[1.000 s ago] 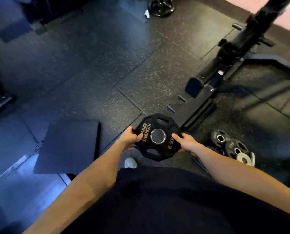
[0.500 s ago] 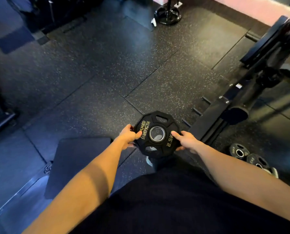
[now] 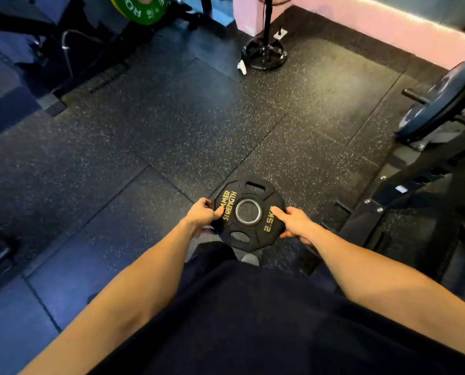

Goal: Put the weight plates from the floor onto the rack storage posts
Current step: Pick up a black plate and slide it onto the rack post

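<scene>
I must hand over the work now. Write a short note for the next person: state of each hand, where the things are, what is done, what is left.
Left hand and right hand: both grip the 2.5 kg plate by opposite edges, thumbs on its face, held flat above the floor.
Rack: at right, with a large plate already on it and a bare post beside that.
Done: plate lifted.
Left: slide it onto a post. No other floor plates are visible now.
</scene>
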Tool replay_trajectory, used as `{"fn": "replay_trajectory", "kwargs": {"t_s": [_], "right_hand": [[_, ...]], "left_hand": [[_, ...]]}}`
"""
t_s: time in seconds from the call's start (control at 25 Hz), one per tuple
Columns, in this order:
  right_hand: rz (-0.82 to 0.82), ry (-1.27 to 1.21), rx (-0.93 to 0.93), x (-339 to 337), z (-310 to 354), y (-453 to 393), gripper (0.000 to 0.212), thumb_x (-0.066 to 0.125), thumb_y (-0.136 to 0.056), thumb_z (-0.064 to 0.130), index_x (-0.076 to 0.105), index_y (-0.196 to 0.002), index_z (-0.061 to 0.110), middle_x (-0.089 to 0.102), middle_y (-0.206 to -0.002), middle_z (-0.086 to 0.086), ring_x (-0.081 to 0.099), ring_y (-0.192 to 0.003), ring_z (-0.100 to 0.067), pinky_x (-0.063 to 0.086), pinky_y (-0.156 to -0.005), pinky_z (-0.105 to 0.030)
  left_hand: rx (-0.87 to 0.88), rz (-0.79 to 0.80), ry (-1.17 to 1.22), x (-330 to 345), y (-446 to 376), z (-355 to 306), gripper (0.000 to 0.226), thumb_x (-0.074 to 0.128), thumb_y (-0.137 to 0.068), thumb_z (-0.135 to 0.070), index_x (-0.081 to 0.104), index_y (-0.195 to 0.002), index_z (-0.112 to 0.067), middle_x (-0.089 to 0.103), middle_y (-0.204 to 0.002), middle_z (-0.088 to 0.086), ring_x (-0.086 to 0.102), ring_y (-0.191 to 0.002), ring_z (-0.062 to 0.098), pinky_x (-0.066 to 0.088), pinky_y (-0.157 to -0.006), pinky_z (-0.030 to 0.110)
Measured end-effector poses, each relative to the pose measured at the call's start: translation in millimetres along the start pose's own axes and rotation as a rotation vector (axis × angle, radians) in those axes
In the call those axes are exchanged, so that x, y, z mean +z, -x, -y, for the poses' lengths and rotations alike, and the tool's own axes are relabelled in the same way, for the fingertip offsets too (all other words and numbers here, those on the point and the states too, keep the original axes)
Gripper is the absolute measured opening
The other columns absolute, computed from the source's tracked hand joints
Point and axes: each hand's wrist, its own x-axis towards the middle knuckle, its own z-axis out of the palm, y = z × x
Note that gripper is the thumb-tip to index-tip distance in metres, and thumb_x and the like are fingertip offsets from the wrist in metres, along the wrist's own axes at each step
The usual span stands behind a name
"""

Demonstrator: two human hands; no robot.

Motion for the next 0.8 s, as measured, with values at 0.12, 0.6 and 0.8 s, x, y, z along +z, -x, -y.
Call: {"fn": "replay_trajectory", "kwargs": {"t_s": [0.12,0.6,0.8], "right_hand": [[-0.026,-0.003,-0.004,-16.3,61.2,-44.8,0.033,0.054,-0.092,0.043,0.052,-0.103,0.012,0.063,-0.098,-0.004,0.062,-0.077,-0.017,0.053,-0.044,-0.024],[-0.174,-0.206,0.086,-95.9,314.8,-262.9,0.062,0.056,-0.09,0.047,0.042,-0.134,0.005,0.059,-0.116,-0.012,0.052,-0.072,-0.022,0.052,-0.067,-0.035],[-0.212,-0.286,0.055,-143.7,406.6,-328.7,0.075,0.056,-0.09,0.046,0.026,-0.146,0.007,0.053,-0.13,-0.013,0.057,-0.087,-0.025,0.052,-0.079,-0.039]], "left_hand": [[0.027,-0.008,-0.008,-6.9,-49.3,-63.3,0.033,0.068,-0.087,-0.021,0.047,-0.112,-0.012,0.061,-0.107,0.017,0.058,-0.085,0.025,0.055,-0.061,0.043],[0.176,0.087,-0.244,-22.4,-305.6,-369.1,0.031,0.068,-0.086,-0.02,0.047,-0.105,-0.007,0.058,-0.108,0.02,0.057,-0.092,0.026,0.052,-0.087,0.056],[0.206,0.171,-0.27,-8.3,-379.1,-486.8,0.031,0.067,-0.088,-0.018,0.045,-0.107,-0.006,0.056,-0.1,0.018,0.058,-0.072,0.023,0.054,-0.05,0.034]]}}
